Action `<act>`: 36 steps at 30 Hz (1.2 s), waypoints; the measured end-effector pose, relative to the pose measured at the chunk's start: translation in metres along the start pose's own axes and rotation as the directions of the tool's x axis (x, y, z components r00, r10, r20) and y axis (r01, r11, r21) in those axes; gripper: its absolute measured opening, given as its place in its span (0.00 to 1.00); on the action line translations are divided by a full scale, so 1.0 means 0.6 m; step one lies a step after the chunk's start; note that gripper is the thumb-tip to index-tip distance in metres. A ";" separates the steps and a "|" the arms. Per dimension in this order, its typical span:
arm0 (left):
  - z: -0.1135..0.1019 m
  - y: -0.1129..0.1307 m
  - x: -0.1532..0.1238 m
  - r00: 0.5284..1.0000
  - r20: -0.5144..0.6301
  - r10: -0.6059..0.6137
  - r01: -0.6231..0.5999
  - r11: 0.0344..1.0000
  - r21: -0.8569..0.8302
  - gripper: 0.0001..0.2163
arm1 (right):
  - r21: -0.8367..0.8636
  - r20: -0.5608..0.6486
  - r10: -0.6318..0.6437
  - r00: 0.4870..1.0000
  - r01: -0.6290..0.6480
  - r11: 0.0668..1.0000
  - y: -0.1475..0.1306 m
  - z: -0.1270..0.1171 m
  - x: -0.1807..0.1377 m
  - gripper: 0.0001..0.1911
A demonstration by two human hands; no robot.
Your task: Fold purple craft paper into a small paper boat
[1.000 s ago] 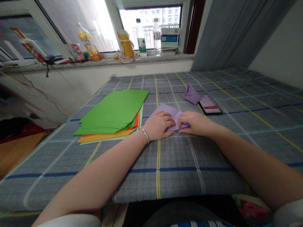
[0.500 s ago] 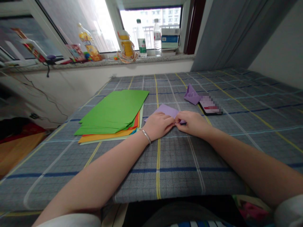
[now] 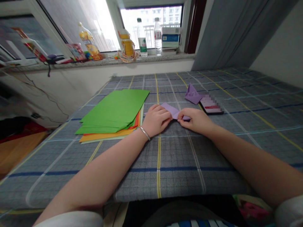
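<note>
Both hands of the seated person are engaged with one item, a sheet of purple paper (image 3: 171, 110) at the middle of the desk (image 3: 177, 157), which is covered by a grey plaid cloth. The left hand (image 3: 157, 120) lies over the left part of the sheet, its fingertips and thumb pinched on the near edge. The right hand (image 3: 194, 119) pinches the same edge a little to the right, thumb below and index finger above. The hands are close but not touching; a short length of paper edge shows between them, with a dark gap under it. Much of the sheet is hidden by the left hand. A silver bangle (image 3: 145, 133) is worn on the left wrist.

Left of the sheet lies a stack of green paper (image 3: 115, 110), its upper sheets slightly fanned, with orange paper (image 3: 94, 137) protruding beneath. Beyond the right hand, a folded purple paper piece (image 3: 192, 94) with a raised point stands against the corner of a phone (image 3: 211, 108), whose screen is lit and partly obscured.

On the windowsill (image 3: 106, 62) behind stand a yellow drinking bottle (image 3: 128, 47), two clear plastic bottles (image 3: 142, 39) and a blue-and-white box (image 3: 170, 38). A grey curtain (image 3: 227, 31) hangs at right.
</note>
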State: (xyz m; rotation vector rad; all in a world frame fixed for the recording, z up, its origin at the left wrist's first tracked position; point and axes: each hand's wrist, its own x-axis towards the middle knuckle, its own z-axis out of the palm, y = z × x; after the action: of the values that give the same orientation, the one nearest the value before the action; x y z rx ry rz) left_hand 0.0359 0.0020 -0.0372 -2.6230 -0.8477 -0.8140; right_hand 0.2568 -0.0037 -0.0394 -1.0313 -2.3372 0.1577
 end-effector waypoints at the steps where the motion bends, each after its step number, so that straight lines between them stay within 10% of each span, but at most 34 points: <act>1: 0.000 -0.002 0.000 1.000 -0.010 -0.013 0.013 1.000 0.001 0.08 | 0.019 -0.008 0.008 1.000 -0.008 1.000 0.001 0.000 0.000 0.02; 21: 0.014 -0.036 -0.012 0.933 -0.115 -0.340 0.334 0.940 -0.073 0.05 | 0.106 -0.067 0.083 0.994 -0.076 0.991 0.035 -0.041 -0.008 0.02; 36: 0.013 -0.037 -0.012 0.948 -0.149 -0.280 0.247 0.946 -0.209 0.07 | -0.184 -0.210 -0.120 0.970 0.082 0.980 0.009 -0.050 -0.004 0.13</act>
State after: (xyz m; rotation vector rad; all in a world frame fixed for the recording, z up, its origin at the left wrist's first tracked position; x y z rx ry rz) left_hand 0.0212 0.0196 -0.0463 -2.5744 -1.1382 -1.2340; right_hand 0.2778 -0.0053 -0.0175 -0.9546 -2.2220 -0.1951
